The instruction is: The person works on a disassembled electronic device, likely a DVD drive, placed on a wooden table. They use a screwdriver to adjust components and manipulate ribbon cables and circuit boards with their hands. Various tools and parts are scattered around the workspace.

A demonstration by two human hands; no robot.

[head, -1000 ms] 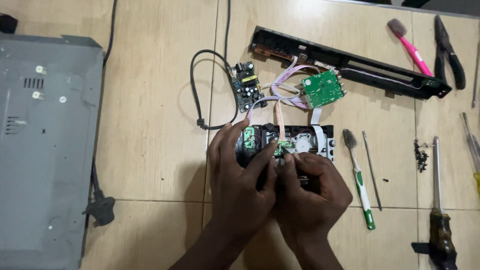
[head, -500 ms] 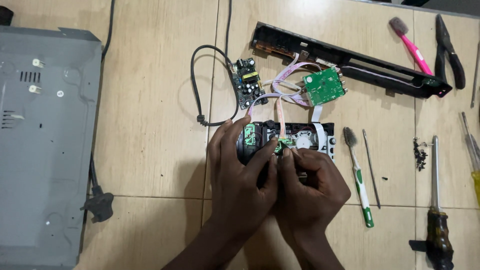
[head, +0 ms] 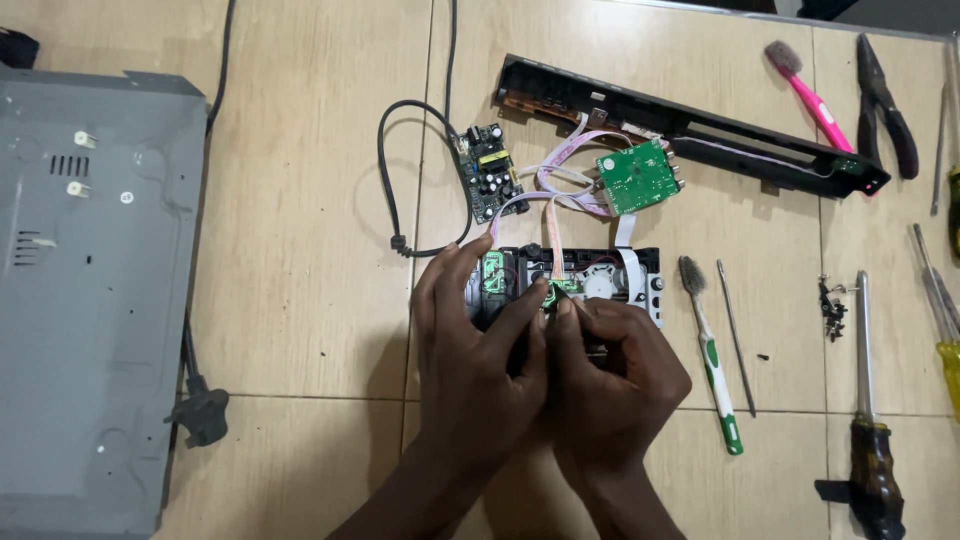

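A black disc drive mechanism (head: 640, 272) lies on the tiled floor with both my hands over its front half. My left hand (head: 478, 350) grips its left side, fingers spread over a green patch (head: 493, 272). My right hand (head: 625, 372) is curled, its fingertips pinching the end of a pink ribbon cable (head: 551, 235) where it meets a small green board (head: 566, 288) on the mechanism. The left index fingertip touches the same spot. The ribbon runs up to a green circuit board (head: 636, 177). The mechanism's near part is hidden by my hands.
A dark power board (head: 491, 172) with a black cord (head: 383, 170) lies above, a long black front panel (head: 700, 135) behind it. A grey metal case (head: 90, 300) fills the left. At the right lie toothbrushes (head: 712, 360), pliers (head: 885, 100), screwdrivers (head: 868, 400) and loose screws (head: 830, 300).
My hands stay on the mechanism, with only small finger movement at the small green board. The view has shifted slightly.
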